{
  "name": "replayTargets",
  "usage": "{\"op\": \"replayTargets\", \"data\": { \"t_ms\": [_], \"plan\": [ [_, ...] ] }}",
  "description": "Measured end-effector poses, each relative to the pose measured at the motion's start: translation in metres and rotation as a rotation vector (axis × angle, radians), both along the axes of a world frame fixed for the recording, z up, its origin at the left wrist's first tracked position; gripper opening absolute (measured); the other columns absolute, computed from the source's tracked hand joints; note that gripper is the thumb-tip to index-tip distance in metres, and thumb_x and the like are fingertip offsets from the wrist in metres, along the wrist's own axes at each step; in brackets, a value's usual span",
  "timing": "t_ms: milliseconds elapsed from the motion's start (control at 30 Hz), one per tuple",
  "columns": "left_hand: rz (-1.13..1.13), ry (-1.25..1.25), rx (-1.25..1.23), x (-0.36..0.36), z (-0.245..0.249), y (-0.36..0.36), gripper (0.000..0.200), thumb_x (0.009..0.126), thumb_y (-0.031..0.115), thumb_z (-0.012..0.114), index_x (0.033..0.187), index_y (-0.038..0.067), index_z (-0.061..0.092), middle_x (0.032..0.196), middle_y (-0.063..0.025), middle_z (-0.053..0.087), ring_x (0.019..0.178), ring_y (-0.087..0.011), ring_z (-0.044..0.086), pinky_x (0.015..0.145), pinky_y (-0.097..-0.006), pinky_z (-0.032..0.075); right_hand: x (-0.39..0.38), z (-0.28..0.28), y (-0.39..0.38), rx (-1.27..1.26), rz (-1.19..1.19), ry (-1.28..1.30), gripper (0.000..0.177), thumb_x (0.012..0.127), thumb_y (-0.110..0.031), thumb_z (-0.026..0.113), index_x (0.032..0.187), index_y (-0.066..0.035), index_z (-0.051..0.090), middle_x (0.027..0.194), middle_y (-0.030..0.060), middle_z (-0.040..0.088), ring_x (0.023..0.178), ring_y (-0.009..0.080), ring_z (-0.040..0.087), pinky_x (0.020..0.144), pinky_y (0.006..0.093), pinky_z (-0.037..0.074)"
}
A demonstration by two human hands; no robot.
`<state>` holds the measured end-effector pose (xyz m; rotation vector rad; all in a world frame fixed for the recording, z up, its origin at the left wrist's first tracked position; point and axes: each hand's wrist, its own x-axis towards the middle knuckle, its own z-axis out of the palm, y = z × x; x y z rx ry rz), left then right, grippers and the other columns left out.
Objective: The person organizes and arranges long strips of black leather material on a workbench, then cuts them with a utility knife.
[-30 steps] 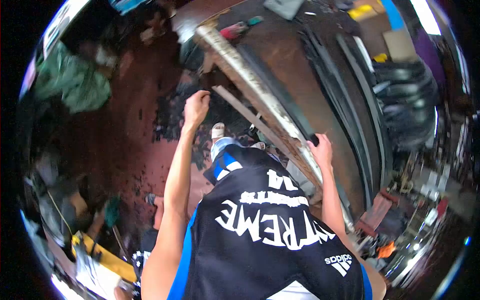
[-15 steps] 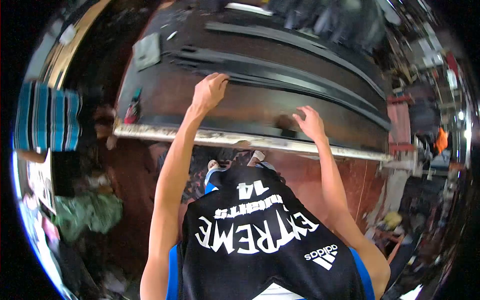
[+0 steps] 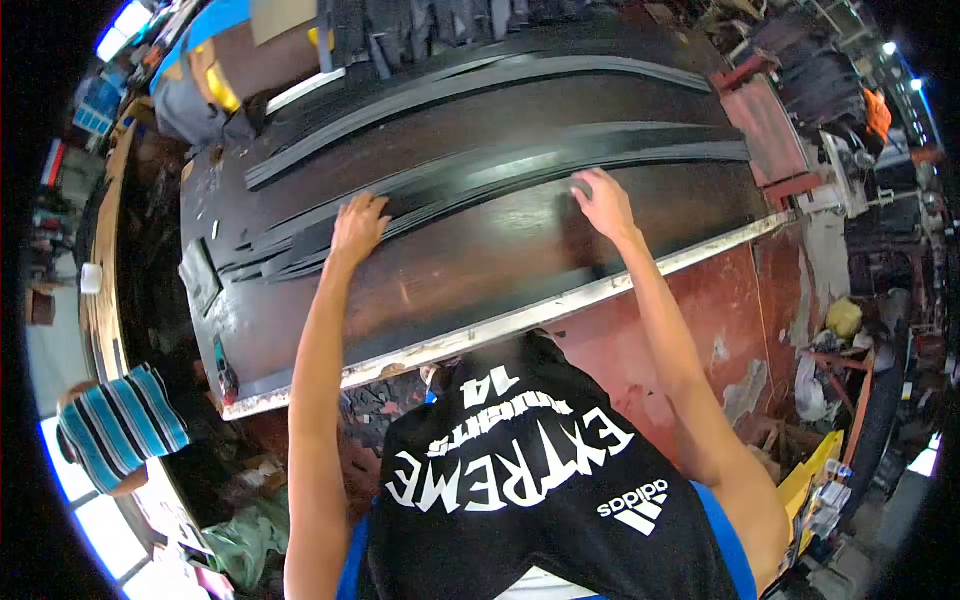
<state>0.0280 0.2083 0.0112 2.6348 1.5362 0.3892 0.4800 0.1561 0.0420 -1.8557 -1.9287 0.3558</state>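
A bundle of long, thin dark strips point(image 3: 470, 190) lies lengthwise across a dark worktable point(image 3: 500, 250). My left hand point(image 3: 360, 228) rests at the near edge of this bundle, left of its middle, fingers slightly bent and apart. Further right, my right hand point(image 3: 606, 205) reaches over the table with thumb and fingers apart, its fingertips right at the bundle's near edge. Neither hand shows anything gripped. Behind the bundle runs a second row of long grey strips point(image 3: 470, 92), roughly parallel to it.
A folded grey cloth point(image 3: 200, 275) and a small green-and-red tool point(image 3: 226, 370) lie at the table's left end. Dark pieces point(image 3: 430, 30) hang or pile along the back. A red frame point(image 3: 765, 130) adjoins the right end. A person in a striped garment point(image 3: 125, 425) is at left.
The view has turned, so the table now slants up to the right. My right hand has moved from near the front edge to the strips; my left hand stays by them, further left along the bundle.
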Motion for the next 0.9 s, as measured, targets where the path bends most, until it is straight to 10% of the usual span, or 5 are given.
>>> {"op": "replayTargets", "data": {
  "t_ms": [200,567,900],
  "plan": [
    [-0.019,-0.097,-0.096,0.001,0.013,0.002,0.024,0.086,0.018,0.068,0.105,0.006,0.062,0.106,-0.0146,0.06,0.099,-0.0364,0.06,0.085,-0.046,0.047,0.02,-0.024,0.065,0.24,0.194,-0.122,0.035,0.082,-0.014,0.072,0.117,-0.007,0.066,0.118,0.0118,0.065,0.113,0.0342,0.058,0.099,0.044,0.046],
    [0.1,-0.292,-0.455,-0.005,0.12,-0.033,0.041,0.082,0.015,0.073,0.119,0.001,0.063,0.107,-0.0155,0.07,0.101,-0.028,0.066,0.092,-0.0375,0.049,0.06,-0.012,0.082,0.183,0.428,-0.147,0.031,0.076,-0.015,0.076,0.104,-0.007,0.066,0.106,0.0127,0.058,0.107,0.033,0.056,0.093,0.0437,0.046],
    [0.317,-0.098,-0.365,-0.133,0.147,-0.144,0.048,0.074,-0.002,0.073,0.121,0.0,0.065,0.115,-0.0153,0.068,0.108,-0.0291,0.063,0.098,-0.0378,0.046,0.272,0.074,0.015,0.125,0.062,-0.62,0.036,0.072,-0.009,0.075,0.106,-0.012,0.065,0.107,0.0064,0.063,0.109,0.0309,0.057,0.098,0.0435,0.045]
  ]
}}
